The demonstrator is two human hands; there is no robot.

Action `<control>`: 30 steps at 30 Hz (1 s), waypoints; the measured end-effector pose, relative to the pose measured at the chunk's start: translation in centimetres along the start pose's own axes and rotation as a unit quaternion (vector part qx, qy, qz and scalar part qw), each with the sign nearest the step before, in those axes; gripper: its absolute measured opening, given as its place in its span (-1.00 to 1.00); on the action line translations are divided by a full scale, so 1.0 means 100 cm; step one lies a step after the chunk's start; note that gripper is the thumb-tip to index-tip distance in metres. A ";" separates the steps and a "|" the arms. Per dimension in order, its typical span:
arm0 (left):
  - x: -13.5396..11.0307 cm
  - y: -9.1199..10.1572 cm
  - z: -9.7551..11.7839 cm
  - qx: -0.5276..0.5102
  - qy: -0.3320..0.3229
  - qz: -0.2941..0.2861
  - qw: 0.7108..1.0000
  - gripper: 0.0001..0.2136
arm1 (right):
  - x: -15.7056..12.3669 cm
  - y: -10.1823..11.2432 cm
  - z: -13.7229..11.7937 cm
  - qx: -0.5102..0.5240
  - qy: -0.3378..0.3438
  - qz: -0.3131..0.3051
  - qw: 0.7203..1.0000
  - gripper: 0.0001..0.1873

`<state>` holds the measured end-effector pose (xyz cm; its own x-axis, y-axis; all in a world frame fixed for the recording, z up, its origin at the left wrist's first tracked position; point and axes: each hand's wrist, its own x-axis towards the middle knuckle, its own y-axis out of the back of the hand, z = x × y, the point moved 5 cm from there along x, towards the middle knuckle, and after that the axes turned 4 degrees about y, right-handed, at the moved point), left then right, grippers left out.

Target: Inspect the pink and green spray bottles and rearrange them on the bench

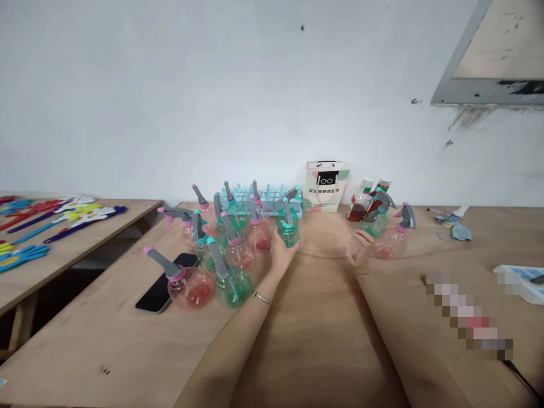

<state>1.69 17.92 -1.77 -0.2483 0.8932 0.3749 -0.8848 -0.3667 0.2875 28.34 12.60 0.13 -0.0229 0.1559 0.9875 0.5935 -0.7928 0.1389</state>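
Note:
Both my arms reach forward over a wooden table (314,317). My left hand (281,249) rests at the right edge of a cluster of several pink and green spray bottles (229,255), its fingers curved against a green spray bottle (289,229). My right hand (359,249) lies beside a green spray bottle (376,221) and a pink spray bottle (395,235) standing apart on the right; its fingers look loosely spread, and whether they touch either bottle is unclear.
A black phone (164,289) lies by the bottle cluster. A small paper bag (326,186), a light blue tray (266,197) and brown bottles (361,203) stand at the wall. Coloured hand-shaped clappers (55,218) cover a second table on the left. A box (525,280) sits far right.

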 end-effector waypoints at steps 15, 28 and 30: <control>-0.102 0.032 0.013 0.084 -0.035 -0.097 0.991 -0.26 | 0.035 -0.063 -0.125 0.440 -0.251 -0.336 0.794 -0.24; -0.055 0.048 -0.031 -0.107 0.024 -0.136 0.985 -0.46 | 0.058 -0.066 -0.127 0.645 -0.488 -0.233 0.540 -0.35; -0.053 0.045 -0.036 -0.068 0.042 -0.122 0.989 -0.50 | 0.061 -0.064 -0.137 0.676 -0.498 -0.248 0.483 -0.31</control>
<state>-2.41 12.49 -5.66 -0.0480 0.9713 0.2328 -0.9658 -0.1046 0.2373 13.37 10.53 6.29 -0.4323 0.8695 0.2387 0.7123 0.4917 -0.5009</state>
